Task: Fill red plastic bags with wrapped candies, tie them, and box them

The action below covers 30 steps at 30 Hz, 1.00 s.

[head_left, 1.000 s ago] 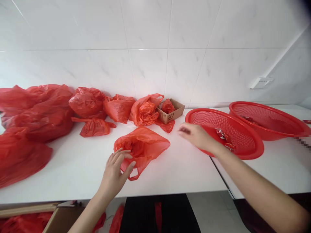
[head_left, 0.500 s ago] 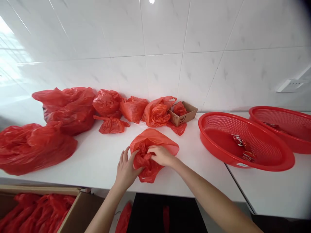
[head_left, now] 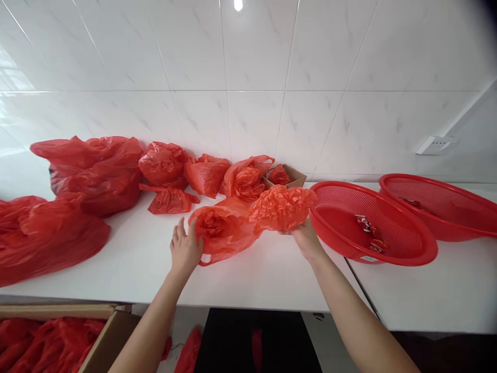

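One crumpled red plastic bag (head_left: 283, 207) is out, held by the right hand (head_left: 305, 238) above the desk (head_left: 252, 285); the left hand (head_left: 185, 251), fingers parted, touches the open carrier bag (head_left: 235, 228) between front and back edges, more crumpled plastic (head_left: 213, 221) left inside.

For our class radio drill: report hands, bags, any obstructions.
Right hand gripping crumpled red bag. Left hand at edge of open bag. Crumpled red bag partly hides cardboard box.
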Available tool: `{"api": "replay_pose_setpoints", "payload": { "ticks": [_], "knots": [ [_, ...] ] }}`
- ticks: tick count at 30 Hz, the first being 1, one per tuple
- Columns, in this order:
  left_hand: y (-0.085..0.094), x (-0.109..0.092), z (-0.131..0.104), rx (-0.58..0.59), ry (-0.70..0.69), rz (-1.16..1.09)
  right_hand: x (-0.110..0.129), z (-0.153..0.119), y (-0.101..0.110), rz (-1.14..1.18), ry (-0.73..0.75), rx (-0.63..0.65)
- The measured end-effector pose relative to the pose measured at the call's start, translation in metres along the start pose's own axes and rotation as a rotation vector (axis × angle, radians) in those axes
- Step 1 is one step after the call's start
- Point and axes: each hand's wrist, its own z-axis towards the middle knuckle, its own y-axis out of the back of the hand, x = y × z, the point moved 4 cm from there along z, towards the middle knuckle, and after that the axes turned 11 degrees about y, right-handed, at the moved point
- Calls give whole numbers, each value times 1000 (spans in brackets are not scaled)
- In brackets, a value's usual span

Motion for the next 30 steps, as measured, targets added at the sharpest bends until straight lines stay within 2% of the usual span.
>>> {"api": "replay_pose_setpoints", "payload": {
  "ticks": [2,4,5,7,10,12,14,17,19,21,23,25,27,29,30],
  "knots": [
    [27,-18,-13,-99,-67,-124,1,-15,4,-60,20,-10],
    [52,-44,-42,-211,-244,-415,4,-33,4,-48,21,-24],
    [59,-58,-58,-197,-332,-534,6,-42,1,-20,15,-23],
    [52,-84,-85,27,-409,-640,13,-61,-8,71,-17,18],
    [23,-107,-107,357,-360,-773,25,-83,-23,220,-89,171],
    [6,-108,-106,508,-256,-899,30,-88,-20,292,-112,164],
    [-4,-100,-96,591,-120,-976,33,-86,-1,371,-96,-10],
    [-5,-81,-79,608,-5,-962,36,-78,39,541,-63,-343],
    [-3,-70,-72,627,12,-918,40,-75,59,629,-69,-464],
    [-5,-62,-69,655,24,-858,46,-74,72,660,-49,-533],
    [-4,-58,-69,633,43,-779,55,-75,81,637,22,-578],
    [6,-62,-75,520,34,-747,63,-79,82,571,80,-566],
    [27,-74,-90,285,-29,-793,66,-84,74,482,74,-500],
    [50,-91,-113,30,-151,-854,66,-93,59,422,29,-412],
    [57,-101,-127,-44,-229,-857,65,-98,49,414,0,-361]
  ]
}}
